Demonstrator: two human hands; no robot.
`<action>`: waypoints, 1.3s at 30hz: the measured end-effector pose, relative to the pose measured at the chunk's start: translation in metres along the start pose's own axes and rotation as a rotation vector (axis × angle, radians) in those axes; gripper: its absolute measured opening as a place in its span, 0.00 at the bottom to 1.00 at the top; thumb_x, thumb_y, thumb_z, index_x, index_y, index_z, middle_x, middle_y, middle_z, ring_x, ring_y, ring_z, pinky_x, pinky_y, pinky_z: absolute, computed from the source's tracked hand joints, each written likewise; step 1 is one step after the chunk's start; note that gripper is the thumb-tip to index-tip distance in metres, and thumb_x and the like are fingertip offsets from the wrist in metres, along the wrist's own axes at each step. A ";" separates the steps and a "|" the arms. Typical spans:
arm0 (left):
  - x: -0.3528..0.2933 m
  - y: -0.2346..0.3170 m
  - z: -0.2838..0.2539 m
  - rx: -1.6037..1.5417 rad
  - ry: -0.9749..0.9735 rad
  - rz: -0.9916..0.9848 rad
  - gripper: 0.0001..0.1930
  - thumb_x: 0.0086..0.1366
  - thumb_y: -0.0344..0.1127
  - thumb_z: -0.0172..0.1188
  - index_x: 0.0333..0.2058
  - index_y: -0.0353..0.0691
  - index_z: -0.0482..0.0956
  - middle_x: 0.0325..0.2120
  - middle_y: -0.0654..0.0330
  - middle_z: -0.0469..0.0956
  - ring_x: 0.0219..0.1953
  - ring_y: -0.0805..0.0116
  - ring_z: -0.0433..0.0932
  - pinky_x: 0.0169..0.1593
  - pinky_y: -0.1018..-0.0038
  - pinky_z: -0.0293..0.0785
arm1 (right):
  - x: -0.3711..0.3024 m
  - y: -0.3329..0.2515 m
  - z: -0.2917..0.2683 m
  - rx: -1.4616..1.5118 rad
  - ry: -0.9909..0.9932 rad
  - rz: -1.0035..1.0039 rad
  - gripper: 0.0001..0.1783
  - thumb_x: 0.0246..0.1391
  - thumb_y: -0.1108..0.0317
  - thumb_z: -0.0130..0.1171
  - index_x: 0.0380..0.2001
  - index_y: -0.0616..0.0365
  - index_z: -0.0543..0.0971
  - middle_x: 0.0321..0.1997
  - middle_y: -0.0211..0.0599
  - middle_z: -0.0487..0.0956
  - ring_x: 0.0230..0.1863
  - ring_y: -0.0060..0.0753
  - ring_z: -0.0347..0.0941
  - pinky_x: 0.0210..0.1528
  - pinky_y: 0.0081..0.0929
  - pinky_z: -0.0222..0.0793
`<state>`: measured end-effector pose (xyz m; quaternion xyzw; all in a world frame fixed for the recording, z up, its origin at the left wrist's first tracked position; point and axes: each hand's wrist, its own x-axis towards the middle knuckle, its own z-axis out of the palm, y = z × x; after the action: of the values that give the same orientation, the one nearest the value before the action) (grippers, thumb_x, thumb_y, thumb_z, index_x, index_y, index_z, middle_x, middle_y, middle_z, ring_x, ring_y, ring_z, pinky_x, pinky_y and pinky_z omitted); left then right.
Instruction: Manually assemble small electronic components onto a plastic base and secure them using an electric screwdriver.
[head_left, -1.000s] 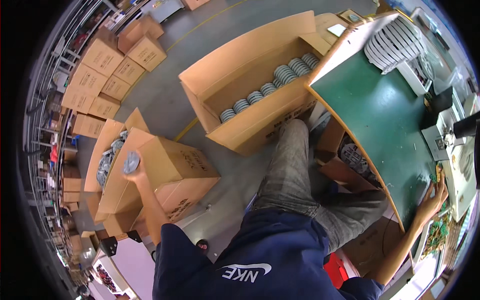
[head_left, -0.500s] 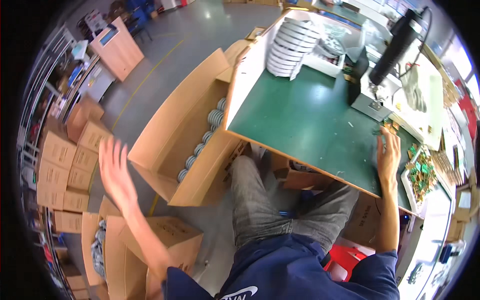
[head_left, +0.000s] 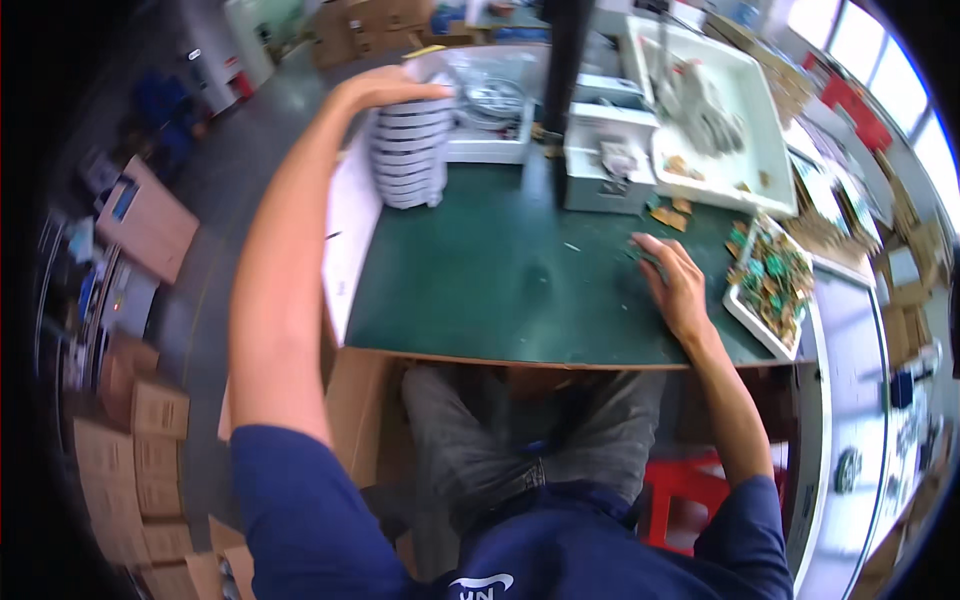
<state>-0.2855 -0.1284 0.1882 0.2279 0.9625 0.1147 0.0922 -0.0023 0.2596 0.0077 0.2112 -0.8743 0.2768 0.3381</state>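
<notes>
A tall stack of white round parts [head_left: 412, 155] with dark gaps between them stands at the table's far left corner. Across its top reaches my left hand [head_left: 388, 88], closed over the uppermost part; some fingers are hidden behind it. My right hand [head_left: 678, 285] rests on the green tabletop [head_left: 470, 290], fingers loosely bent and apart. By its fingertips lie tiny dark green bits [head_left: 633, 254], too small to name. A few copper-coloured pieces [head_left: 670, 217] lie just beyond that hand.
A white tray of small green and copper pieces [head_left: 772, 285] stands at right. Behind are a grey metal fixture [head_left: 605, 185], a black column [head_left: 568, 60] and a large white tray [head_left: 775, 165] holding gloves [head_left: 705, 110]. Cartons [head_left: 160, 410] and a red stool [head_left: 690, 490] are below.
My left hand has swung from over the cartons at left up to the stack's top. My view has turned toward the table. The right hand stays at the small pieces on the tabletop.
</notes>
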 end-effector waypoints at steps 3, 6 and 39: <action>-0.004 0.010 0.004 -0.130 0.109 0.008 0.47 0.53 0.75 0.64 0.53 0.34 0.83 0.51 0.48 0.82 0.55 0.56 0.79 0.57 0.65 0.73 | 0.001 0.001 -0.003 -0.016 -0.002 0.037 0.21 0.53 0.80 0.67 0.51 0.58 0.80 0.44 0.42 0.83 0.43 0.44 0.81 0.45 0.33 0.77; -0.021 0.008 0.014 -0.199 0.380 0.007 0.47 0.54 0.72 0.66 0.59 0.34 0.78 0.54 0.48 0.80 0.57 0.58 0.78 0.60 0.65 0.71 | 0.000 0.009 0.000 0.010 -0.019 0.025 0.20 0.53 0.79 0.68 0.50 0.58 0.80 0.43 0.42 0.82 0.42 0.43 0.81 0.43 0.33 0.77; -0.189 0.129 0.257 -0.404 0.548 0.260 0.58 0.46 0.47 0.82 0.71 0.37 0.57 0.66 0.45 0.62 0.68 0.46 0.61 0.71 0.56 0.60 | 0.016 -0.039 0.018 -0.098 -0.344 -0.176 0.16 0.57 0.63 0.67 0.37 0.61 0.72 0.42 0.44 0.79 0.51 0.52 0.75 0.52 0.43 0.72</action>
<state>-0.0063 -0.0578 0.0001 0.2866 0.8723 0.3701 -0.1413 0.0000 0.2165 0.0214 0.3146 -0.9097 0.1631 0.2164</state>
